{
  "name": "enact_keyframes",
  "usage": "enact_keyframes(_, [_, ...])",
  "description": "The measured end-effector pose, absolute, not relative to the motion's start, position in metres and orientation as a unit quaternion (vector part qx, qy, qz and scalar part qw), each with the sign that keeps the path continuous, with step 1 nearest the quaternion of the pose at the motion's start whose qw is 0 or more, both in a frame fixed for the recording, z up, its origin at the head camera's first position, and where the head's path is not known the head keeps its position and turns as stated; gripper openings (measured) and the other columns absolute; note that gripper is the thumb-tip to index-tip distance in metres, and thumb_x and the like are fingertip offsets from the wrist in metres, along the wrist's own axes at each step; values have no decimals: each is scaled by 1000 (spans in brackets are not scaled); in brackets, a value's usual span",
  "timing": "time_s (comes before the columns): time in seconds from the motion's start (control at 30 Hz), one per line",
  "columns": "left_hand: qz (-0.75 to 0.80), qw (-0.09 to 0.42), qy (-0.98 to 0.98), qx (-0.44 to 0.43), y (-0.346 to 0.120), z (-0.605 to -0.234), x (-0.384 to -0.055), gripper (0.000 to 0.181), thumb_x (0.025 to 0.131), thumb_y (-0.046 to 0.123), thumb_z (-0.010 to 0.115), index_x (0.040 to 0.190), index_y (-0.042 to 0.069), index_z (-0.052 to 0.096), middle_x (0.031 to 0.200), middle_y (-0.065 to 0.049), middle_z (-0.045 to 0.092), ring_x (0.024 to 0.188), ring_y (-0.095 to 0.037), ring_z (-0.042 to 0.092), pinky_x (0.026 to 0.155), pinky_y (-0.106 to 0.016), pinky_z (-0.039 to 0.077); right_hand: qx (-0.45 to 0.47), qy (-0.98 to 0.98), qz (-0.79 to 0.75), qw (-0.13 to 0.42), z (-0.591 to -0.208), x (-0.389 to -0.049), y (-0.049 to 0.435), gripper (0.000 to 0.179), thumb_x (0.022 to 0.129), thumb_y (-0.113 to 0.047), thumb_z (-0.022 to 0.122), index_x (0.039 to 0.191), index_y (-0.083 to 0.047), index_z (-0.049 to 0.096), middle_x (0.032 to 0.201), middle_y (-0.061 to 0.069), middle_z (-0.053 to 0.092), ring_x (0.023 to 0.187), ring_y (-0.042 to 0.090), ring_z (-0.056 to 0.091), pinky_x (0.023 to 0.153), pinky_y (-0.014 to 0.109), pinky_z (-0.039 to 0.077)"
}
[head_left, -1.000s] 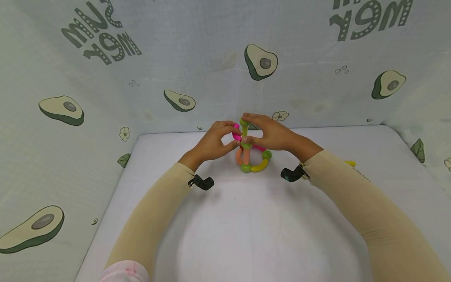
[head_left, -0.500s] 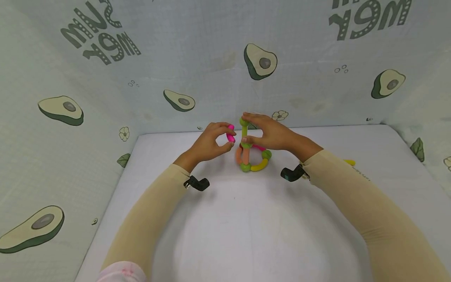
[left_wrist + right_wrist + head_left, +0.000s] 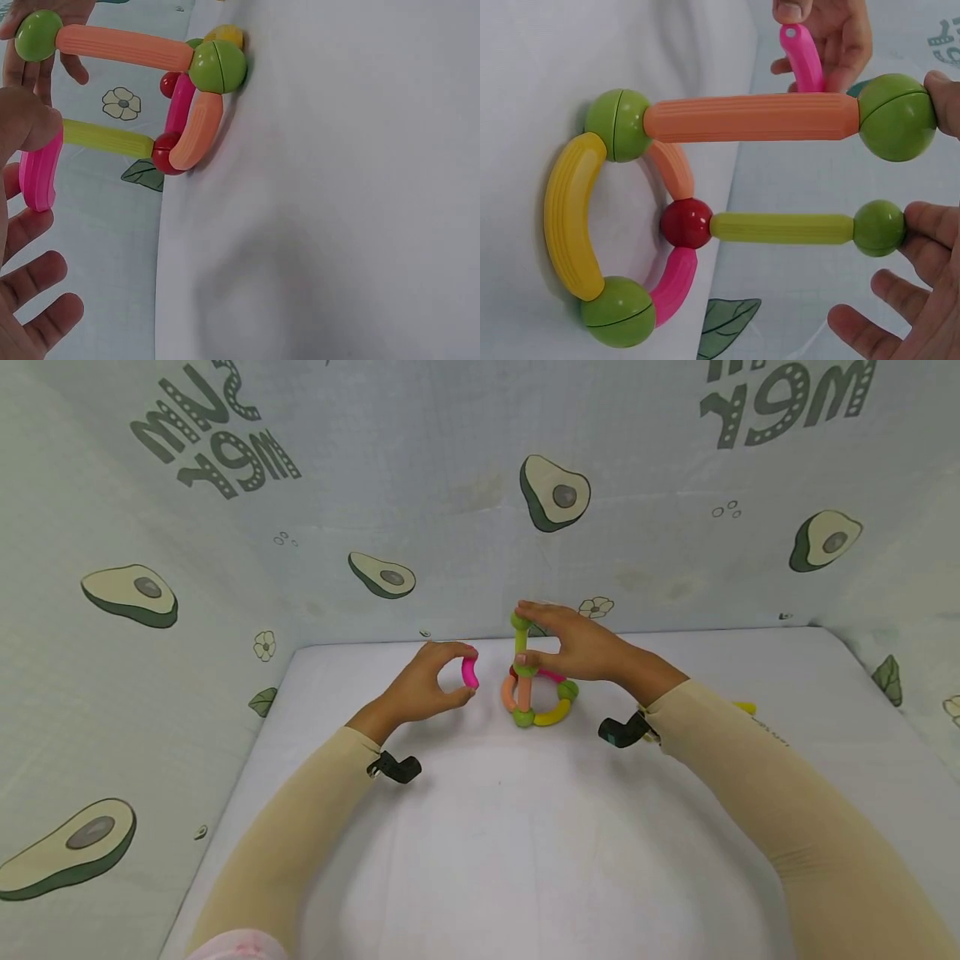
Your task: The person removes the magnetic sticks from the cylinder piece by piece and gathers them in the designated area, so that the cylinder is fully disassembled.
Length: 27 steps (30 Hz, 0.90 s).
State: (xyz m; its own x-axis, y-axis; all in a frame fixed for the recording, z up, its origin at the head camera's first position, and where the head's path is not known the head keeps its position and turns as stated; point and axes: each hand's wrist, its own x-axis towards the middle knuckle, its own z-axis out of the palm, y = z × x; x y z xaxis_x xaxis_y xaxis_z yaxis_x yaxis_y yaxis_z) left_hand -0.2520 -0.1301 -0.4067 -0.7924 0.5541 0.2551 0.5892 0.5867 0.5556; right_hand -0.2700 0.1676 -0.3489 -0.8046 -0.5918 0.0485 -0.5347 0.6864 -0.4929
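Between thumb and fingertips, my left hand (image 3: 423, 689) holds a pink curved magnetic stick (image 3: 470, 672) above the table, left of a ball-and-stick frame (image 3: 750, 118). A ring of curved sticks, yellow (image 3: 571, 217), pink and orange, joined by green and red balls, forms its base. From it rise an orange straight rod (image 3: 124, 46) and a lime straight rod (image 3: 780, 228), each topped by a green ball. My right hand (image 3: 585, 643) spans these tops, thumb at the orange rod's ball (image 3: 897, 117) and fingers at the lime rod's ball (image 3: 879, 227).
A loose yellow piece (image 3: 745, 707) lies to the right, partly behind my right sleeve (image 3: 750, 785). The white table (image 3: 480, 843) ends at a hanging cloth (image 3: 450, 493) printed with avocados.
My left hand has drawn the pink stick away from the frame's top, leftward and slightly down. My right hand and the frame have stayed in place.
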Motion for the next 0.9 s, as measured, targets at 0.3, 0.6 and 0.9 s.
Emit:
enact_keyframes(0.3, [-352, 6, -886, -301, -153, -423, -242, 52, 86, 24, 82, 133, 13, 64, 137, 3, 60, 132, -20, 45, 107, -43, 42, -309, 916, -251, 56, -349, -269, 167, 91, 91, -63, 67, 161, -15, 34, 168, 1, 24, 154, 28, 19, 120, 57, 19])
enact_keyframes(0.6, [-354, -19, -896, -267, -171, -430, -233, 53, 86, 25, 83, 134, 16, 64, 140, 4, 59, 134, -19, 44, 107, -45, 43, -320, 913, -247, 44, -351, -268, 171, 89, 93, -61, 67, 161, -15, 34, 168, 2, 24, 154, 28, 19, 121, 57, 18])
enact_keyframes(0.9, [-353, -23, -901, -250, -188, -436, -228, 52, 84, 23, 85, 132, 16, 66, 138, 4, 61, 131, -21, 47, 105, -45, 45, -316, 914, -250, 49, -351, -267, 171, 91, 91, -62, 67, 161, -15, 33, 168, 1, 23, 155, 27, 18, 121, 56, 18])
